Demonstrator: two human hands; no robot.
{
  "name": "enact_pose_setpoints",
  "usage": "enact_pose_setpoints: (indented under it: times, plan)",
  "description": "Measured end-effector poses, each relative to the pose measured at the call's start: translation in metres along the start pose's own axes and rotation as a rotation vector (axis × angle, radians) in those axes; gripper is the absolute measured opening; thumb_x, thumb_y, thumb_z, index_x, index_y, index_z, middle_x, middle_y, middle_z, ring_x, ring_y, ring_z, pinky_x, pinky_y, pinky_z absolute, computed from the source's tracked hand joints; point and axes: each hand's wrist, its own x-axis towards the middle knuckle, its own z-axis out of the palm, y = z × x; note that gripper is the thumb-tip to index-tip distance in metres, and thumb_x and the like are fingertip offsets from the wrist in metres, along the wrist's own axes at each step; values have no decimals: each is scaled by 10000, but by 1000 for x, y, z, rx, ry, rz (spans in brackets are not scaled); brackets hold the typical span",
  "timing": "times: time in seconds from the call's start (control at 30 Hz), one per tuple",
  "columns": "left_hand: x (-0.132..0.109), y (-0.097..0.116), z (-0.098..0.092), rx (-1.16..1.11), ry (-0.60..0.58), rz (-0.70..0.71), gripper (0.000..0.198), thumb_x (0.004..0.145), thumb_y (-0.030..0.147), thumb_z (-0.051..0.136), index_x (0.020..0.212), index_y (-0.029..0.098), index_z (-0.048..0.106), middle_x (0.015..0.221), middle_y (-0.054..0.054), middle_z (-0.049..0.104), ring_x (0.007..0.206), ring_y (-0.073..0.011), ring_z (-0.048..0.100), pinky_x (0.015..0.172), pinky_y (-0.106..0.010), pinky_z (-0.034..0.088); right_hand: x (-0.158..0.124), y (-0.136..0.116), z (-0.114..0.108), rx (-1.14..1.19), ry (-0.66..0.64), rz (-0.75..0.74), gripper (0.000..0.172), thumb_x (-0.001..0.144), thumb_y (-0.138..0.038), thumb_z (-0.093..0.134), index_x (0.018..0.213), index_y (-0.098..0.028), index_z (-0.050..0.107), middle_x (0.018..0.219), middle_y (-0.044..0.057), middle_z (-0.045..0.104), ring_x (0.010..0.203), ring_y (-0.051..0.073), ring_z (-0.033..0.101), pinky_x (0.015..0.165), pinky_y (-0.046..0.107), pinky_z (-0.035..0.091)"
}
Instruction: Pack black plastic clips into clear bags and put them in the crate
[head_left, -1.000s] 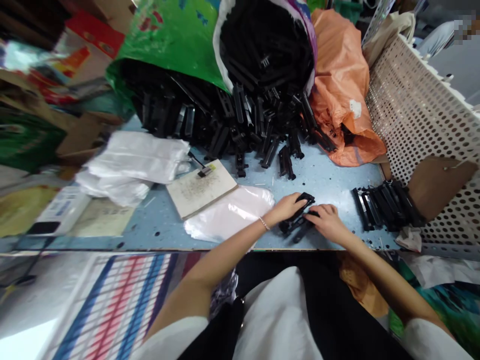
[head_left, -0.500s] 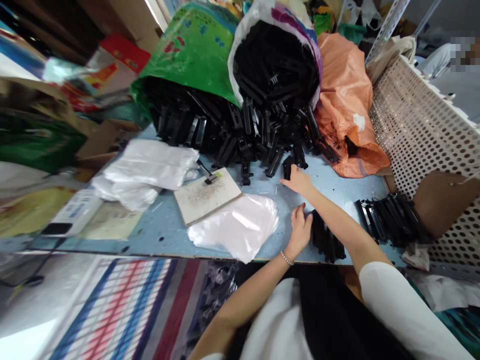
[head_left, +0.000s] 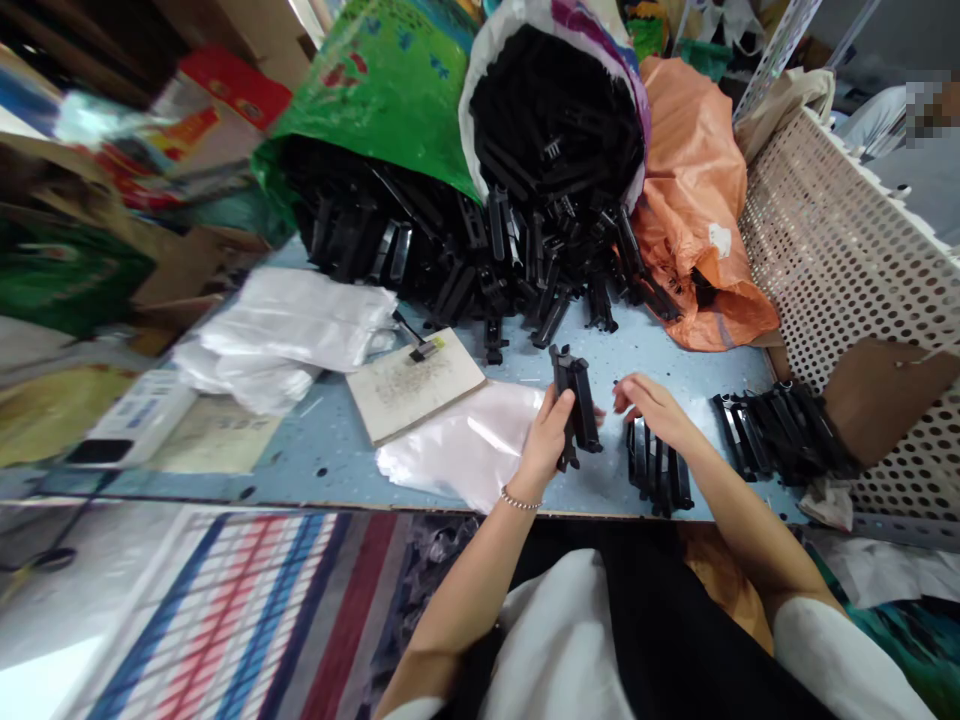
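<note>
My left hand (head_left: 545,438) is closed around a long black plastic part (head_left: 574,395), held upright over the blue table (head_left: 322,440). Just to its right, my right hand (head_left: 651,403) hovers with fingers loosely spread and nothing in them. Under that hand a short row of the same black parts (head_left: 658,468) lies near the table's front edge. A big heap of black parts (head_left: 517,250) spills from a white sack at the back.
A clear plastic bag (head_left: 465,440) and a worn notebook (head_left: 416,383) lie left of my hands. More bags (head_left: 292,320) are farther left. Another row of black parts (head_left: 780,430) sits by a perforated white basket (head_left: 847,260). An orange sack (head_left: 690,180) is behind.
My right hand came back from the heap with a black part, which my left hand now grips. The left hand rose off the row of parts on the table.
</note>
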Motion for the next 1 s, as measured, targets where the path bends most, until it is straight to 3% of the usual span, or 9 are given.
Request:
enact_pose_setpoints:
  times: [0.07, 0.17, 0.27, 0.33, 0.53, 0.7, 0.77, 0.87, 1.0]
  plan:
    - [-17, 5, 7, 208, 7, 8, 699, 882, 634, 576, 1407, 211, 390, 966, -72, 663, 719, -200, 673, 605, -320, 558, 0, -8, -11, -406, 236, -286, 409, 982, -536, 414, 1048, -163, 568, 988, 124, 617, 901, 233, 596, 798, 395, 491]
    - [-33, 6, 15, 446, -30, 133, 653, 939, 578, 511, 1468, 225, 363, 1146, -104, 629, 941, -234, 672, 773, -357, 576, 13, -17, -12, -809, 296, -578, 397, 1011, -494, 380, 912, -163, 577, 916, 134, 611, 878, 247, 551, 788, 390, 442]
    - [-35, 3, 16, 599, 4, 277, 604, 959, 524, 505, 1459, 205, 386, 1306, -115, 566, 1249, -264, 539, 1047, -405, 466, 19, -16, -1, -709, 304, -434, 465, 1061, -439, 220, 814, -183, 520, 727, 69, 566, 700, 194, 519, 660, 328, 398]
    - [-31, 3, 13, 628, 66, 281, 598, 970, 527, 480, 1461, 204, 372, 1348, -116, 539, 1304, -262, 489, 1090, -413, 421, 10, -11, 10, -574, 278, -316, 493, 1072, -445, 166, 840, -186, 514, 693, 34, 555, 645, 167, 510, 626, 303, 375]
    - [-15, 9, -2, 613, 186, 196, 495, 982, 550, 415, 1322, 198, 490, 1227, -86, 588, 1140, -220, 556, 1012, -360, 436, -40, 8, 42, -919, 148, -721, 423, 1036, -433, 362, 787, -161, 571, 754, 86, 608, 721, 198, 515, 673, 342, 307]
    - [-4, -19, -17, 707, 235, 99, 391, 991, 496, 367, 985, 165, 575, 917, -75, 613, 902, -216, 586, 884, -373, 471, 4, 3, 20, -719, -88, -272, 446, 1061, -442, 299, 822, -181, 571, 747, 42, 613, 678, 162, 539, 656, 283, 334]
    - [-5, -42, -17, 828, 187, 90, 350, 984, 437, 379, 960, 157, 588, 891, -95, 613, 891, -239, 595, 891, -413, 478, 50, 1, 4, -683, 65, -96, 423, 1057, -445, 296, 917, -175, 590, 869, 81, 643, 797, 199, 583, 723, 291, 380]
    - [-16, -77, -5, 1032, 105, 215, 354, 948, 339, 448, 1192, 129, 596, 1159, -176, 597, 1073, -296, 586, 950, -460, 478, 122, 4, -11, -689, 357, 100, 427, 1016, -449, 415, 1230, -104, 547, 1254, 220, 560, 1145, 319, 530, 930, 399, 396]
    - [-24, -94, 3, 1227, 74, 328, 488, 920, 271, 503, 1392, 150, 517, 1376, -186, 493, 1246, -348, 501, 1003, -515, 465, 175, 12, -14, -409, 477, 241, 587, 901, -365, 591, 1338, 2, 454, 1418, 309, 399, 1353, 408, 329, 1106, 509, 258]
